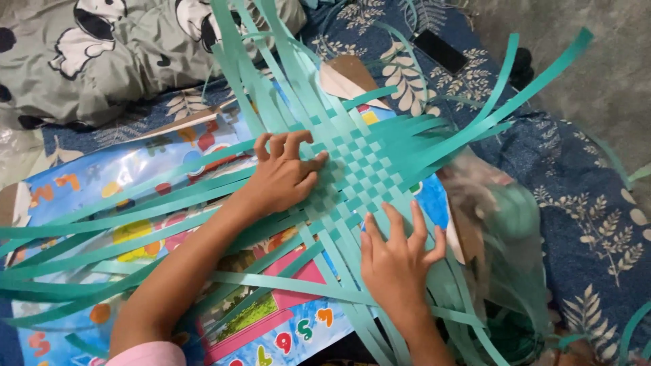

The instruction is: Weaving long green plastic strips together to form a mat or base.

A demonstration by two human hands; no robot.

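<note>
Teal woven strips [356, 166] | left hand [281, 179] fingers curled pressing | right hand [397, 261] fingers spread flat

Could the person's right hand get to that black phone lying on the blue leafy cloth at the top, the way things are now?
Probably not without leaning forward. The right hand lies flat on the near edge of the woven green strips, and the black phone lies well beyond the weave. Only loose strips lie between them, nothing solid.

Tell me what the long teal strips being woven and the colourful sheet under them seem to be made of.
Long teal strips: probably thin plastic or coated paper; they are flat, even in width, smooth, and spring up in curves. Colourful picture sheet: likely glossy laminated paper or plastic, since it shows bright glare patches. Both hands, left hand and right hand, press flat on the weave.
</note>
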